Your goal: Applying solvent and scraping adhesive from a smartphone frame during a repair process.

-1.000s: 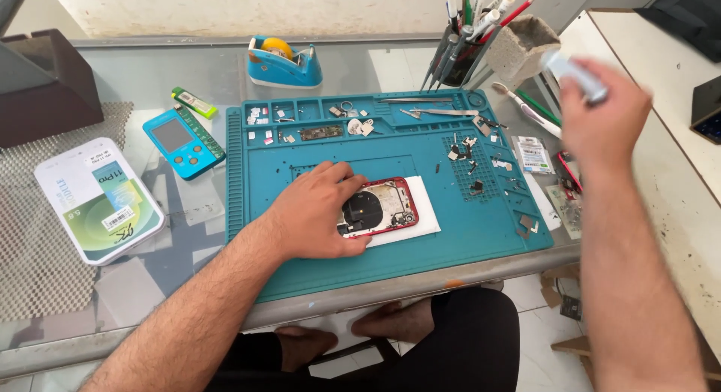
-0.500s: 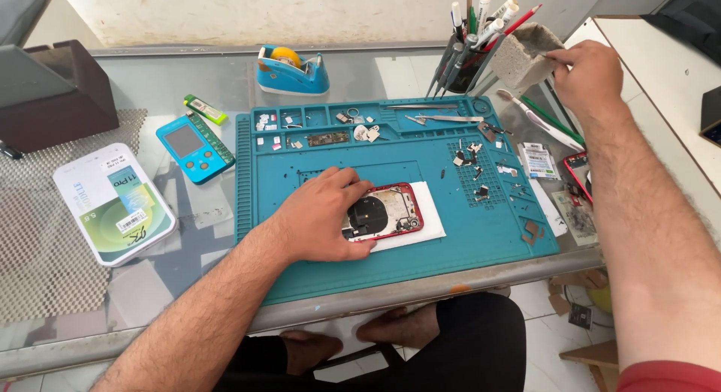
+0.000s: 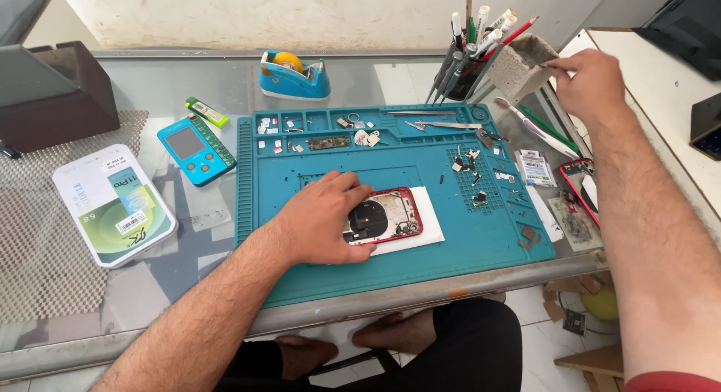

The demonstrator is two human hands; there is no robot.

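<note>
Teal silicone is covering the middle of the glass worktop (image 3: 150, 287), and on that repair mat (image 3: 481, 264) I am pressing my left hand (image 3: 319, 219) flat over the near end of an opened red phone shell (image 3: 387, 215), which is lying on a white sheet. The fingers are spread and loosely curled, holding it down rather than gripping it.

What is different from a second ago: my right hand (image 3: 593, 80) was up at the far right, pinching a small pale object; it has now swung over to the grey foam tool block (image 3: 526, 65), and that object is no longer showing. The fingers are pinched together at the block's edge, seemingly on a thin tool, though I cannot tell for sure what they are closing on. I am judging this as a swap of tools while the phone stays pinned.

The phone shell is sitting directly under my left hand and well apart from my right, with the mat's parts trays and loose screws (image 3: 469, 167) lying between them.
</note>
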